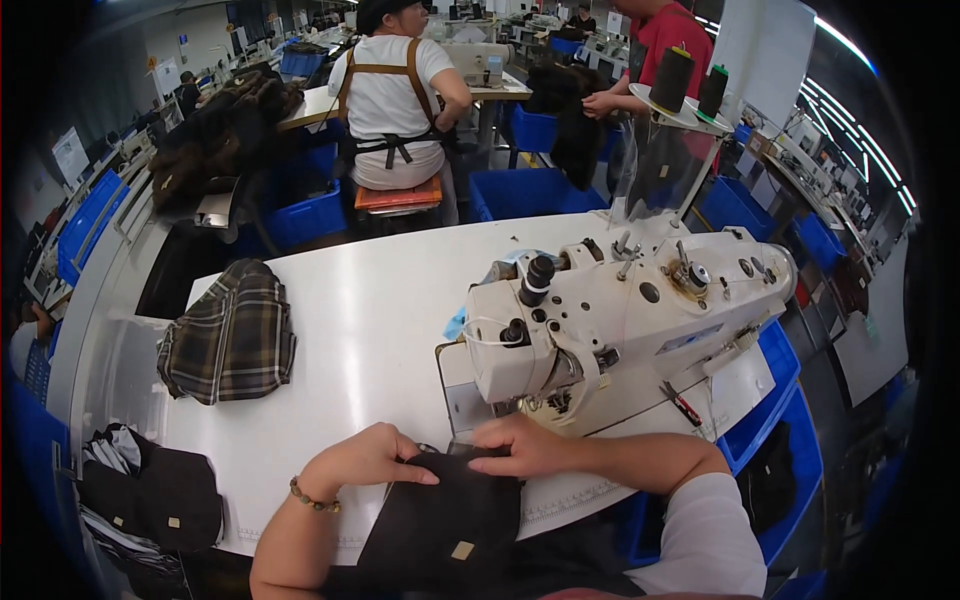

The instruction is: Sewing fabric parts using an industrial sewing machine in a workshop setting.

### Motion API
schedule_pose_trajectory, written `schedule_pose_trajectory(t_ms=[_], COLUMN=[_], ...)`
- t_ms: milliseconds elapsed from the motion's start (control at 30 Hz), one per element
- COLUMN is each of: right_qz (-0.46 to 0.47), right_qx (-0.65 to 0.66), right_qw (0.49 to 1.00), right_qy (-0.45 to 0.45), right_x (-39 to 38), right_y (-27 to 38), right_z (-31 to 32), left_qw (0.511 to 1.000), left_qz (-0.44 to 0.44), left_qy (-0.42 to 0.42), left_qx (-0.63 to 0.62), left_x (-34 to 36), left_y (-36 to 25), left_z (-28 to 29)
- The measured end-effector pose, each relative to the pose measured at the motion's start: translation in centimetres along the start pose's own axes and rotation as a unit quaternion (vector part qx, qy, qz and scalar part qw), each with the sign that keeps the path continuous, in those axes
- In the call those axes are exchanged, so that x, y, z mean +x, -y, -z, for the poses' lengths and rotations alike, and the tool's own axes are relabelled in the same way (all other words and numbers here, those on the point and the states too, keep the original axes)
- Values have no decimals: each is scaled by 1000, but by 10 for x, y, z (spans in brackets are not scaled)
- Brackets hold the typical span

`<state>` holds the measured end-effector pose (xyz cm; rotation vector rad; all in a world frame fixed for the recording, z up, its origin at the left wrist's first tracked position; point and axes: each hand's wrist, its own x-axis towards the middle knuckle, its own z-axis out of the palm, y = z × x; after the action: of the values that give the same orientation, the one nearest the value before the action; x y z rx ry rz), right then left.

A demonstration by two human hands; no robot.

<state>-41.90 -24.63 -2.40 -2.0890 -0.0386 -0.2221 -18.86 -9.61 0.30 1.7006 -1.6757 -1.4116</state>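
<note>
At six o'clock below the sewing machine (620, 320), I'd keep my left hand (365, 462) and right hand (525, 448) pinching the black fabric (445, 520) flat, feeding evenly.

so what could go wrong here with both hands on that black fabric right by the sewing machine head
The right hand lies just below the needle area of the sewing machine, so fingertips could likely stray under it. The black fabric hangs off the table edge toward the lap; its weight might pull the seam askew under the left hand.
</note>
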Motion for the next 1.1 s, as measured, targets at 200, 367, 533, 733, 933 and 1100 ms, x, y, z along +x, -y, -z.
schedule_pose_trajectory(t_ms=[200, 367, 533, 733, 933, 1100], right_qz=[-21, -5, 3, 22, 19, 21], right_qx=[43, 42, 37, 19, 30, 57], right_qw=[999, 999, 999, 999, 999, 998], right_qy=[8, -11, -26, -23, -13, -7], right_x=[1, 4, 2, 4, 3, 3], right_y=[3, 0, -3, -5, -4, 0], right_z=[0, -1, -1, -2, -3, -2], left_qw=[999, 999, 999, 999, 998, 999], left_qz=[-5, -4, 29, -2, -4, 27], left_qy=[0, 1, 18, -3, 1, 12], left_qx=[-43, -40, -42, -46, -65, -41], left_x=[1, 3, 5, 4, 5, 2], left_y=[4, 10, 5, 15, 18, 9], left_z=[2, 2, 7, 4, 3, 9])
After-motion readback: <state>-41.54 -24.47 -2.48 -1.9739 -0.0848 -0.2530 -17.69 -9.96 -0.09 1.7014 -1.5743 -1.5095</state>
